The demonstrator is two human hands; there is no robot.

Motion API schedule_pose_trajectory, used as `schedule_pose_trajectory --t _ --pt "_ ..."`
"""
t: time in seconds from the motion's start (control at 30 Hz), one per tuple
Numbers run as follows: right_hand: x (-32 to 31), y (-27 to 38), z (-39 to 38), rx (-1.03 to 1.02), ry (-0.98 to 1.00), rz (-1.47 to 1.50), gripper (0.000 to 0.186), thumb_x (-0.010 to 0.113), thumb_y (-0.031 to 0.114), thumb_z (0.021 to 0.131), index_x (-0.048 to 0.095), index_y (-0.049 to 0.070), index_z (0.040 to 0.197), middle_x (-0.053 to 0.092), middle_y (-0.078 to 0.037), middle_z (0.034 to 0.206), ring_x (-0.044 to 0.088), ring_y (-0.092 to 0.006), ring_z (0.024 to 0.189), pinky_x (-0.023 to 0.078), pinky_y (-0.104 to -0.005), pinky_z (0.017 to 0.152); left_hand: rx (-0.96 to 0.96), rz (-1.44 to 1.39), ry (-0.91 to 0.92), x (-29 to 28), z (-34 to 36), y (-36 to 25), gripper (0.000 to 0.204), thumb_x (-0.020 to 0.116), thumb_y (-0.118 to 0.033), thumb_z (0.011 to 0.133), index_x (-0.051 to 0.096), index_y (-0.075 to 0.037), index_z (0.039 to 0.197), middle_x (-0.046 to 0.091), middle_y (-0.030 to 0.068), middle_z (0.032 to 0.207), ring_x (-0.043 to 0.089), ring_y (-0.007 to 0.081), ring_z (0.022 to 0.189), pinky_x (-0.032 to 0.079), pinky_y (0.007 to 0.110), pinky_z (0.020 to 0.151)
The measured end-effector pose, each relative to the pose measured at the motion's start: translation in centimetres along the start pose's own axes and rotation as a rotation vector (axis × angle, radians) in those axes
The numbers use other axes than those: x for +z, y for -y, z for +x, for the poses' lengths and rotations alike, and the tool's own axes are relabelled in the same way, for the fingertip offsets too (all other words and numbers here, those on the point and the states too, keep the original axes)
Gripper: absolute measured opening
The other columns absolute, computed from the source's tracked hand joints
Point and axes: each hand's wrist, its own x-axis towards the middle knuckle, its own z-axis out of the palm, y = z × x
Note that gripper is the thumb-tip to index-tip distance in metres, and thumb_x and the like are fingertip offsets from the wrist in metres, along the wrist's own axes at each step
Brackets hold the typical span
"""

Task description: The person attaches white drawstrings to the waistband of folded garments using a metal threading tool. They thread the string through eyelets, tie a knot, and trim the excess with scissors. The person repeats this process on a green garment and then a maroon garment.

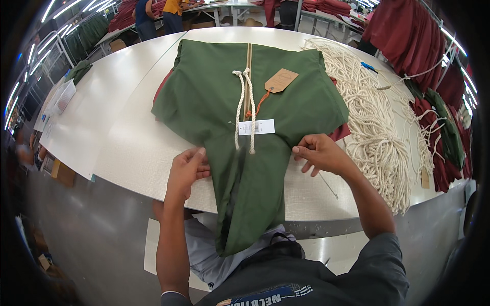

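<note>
A green fabric cover point(214, 97) lies spread on the table, its narrow tapered end hanging over the near edge toward my lap. A tan zipper point(249, 56) runs down its upper middle, and a white rope cord point(240, 102) with knotted ends hangs along it. On the cloth lie a brown card tag point(281, 80) on an orange string and a white label point(263, 126). My left hand point(188, 171) closes its thumb and fingers at the cloth's left edge. At the right edge my right hand point(321, 153) pinches the fabric between thumb and forefinger, its other fingers loosely curled.
A big heap of white rope cords point(372, 122) covers the right of the white table point(122, 112). A thin metal rod point(329, 186) lies beside my right hand. Blue-handled snips point(368, 67) rest beyond the rope. Red fabric point(408, 41) hangs at the right; people stand at far tables.
</note>
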Motion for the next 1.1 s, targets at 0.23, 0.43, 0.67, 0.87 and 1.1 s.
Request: schedule_pose_trajectory --t 0.23,0.43,0.67,0.87,1.1 --pt "1.8 -2.4 0.2 -0.077 0.007 0.527 0.039 0.067 0.024 0.101 0.058 0.005 0.134 0.059 -0.009 0.119 0.073 -0.0250 0.092 0.064 -0.0379 0.068 0.023 -0.111 0.054 1.4 0.8 -1.0 0.033 0.067 -0.034 0.100 0.067 -0.003 0.113 0.069 0.0047 0.098 0.066 0.0154 0.084 0.056 0.033 0.077" --pt "1.7 -2.5 -0.2 -0.013 0.072 0.821 0.038 0.067 0.020 0.101 0.060 0.002 0.134 0.069 -0.010 0.108 0.073 -0.0244 0.089 0.064 -0.0378 0.070 -0.007 -0.395 0.096 1.6 0.6 -2.2 0.036 0.066 -0.033 0.100 0.063 -0.006 0.124 0.070 0.0056 0.113 0.068 0.0199 0.098 0.054 0.037 0.087" --pt "-2.5 1.7 -2.0 -0.413 0.132 0.824 0.032 0.060 0.020 0.103 0.065 -0.003 0.125 0.072 -0.013 0.102 0.073 -0.0194 0.083 0.062 -0.0322 0.065 0.211 -0.443 0.235 1.3 0.0 -8.1 0.047 0.061 -0.026 0.101 0.054 0.001 0.139 0.066 0.0143 0.132 0.066 0.0258 0.119 0.053 0.042 0.102" --pt "-8.2 7.8 2.6 -0.534 0.000 0.752 0.031 0.057 0.024 0.101 0.067 0.001 0.121 0.073 -0.010 0.107 0.072 -0.0179 0.082 0.057 -0.0281 0.061 0.196 0.008 0.198 1.0 5.4 -17.6 0.021 0.064 -0.022 0.096 0.064 -0.011 0.114 0.071 0.0037 0.105 0.067 0.0184 0.097 0.054 0.039 0.085" --pt "-15.6 21.2 7.2 -0.951 -0.084 0.903 0.030 0.054 0.022 0.100 0.065 -0.002 0.116 0.073 -0.014 0.107 0.070 -0.0235 0.100 0.057 -0.0419 0.091 0.617 -0.040 0.062 5.4 10.2 -33.5 0.005 0.066 -0.008 0.096 0.063 -0.004 0.098 0.061 0.0035 0.085 0.058 0.0122 0.069 0.059 0.027 0.066"
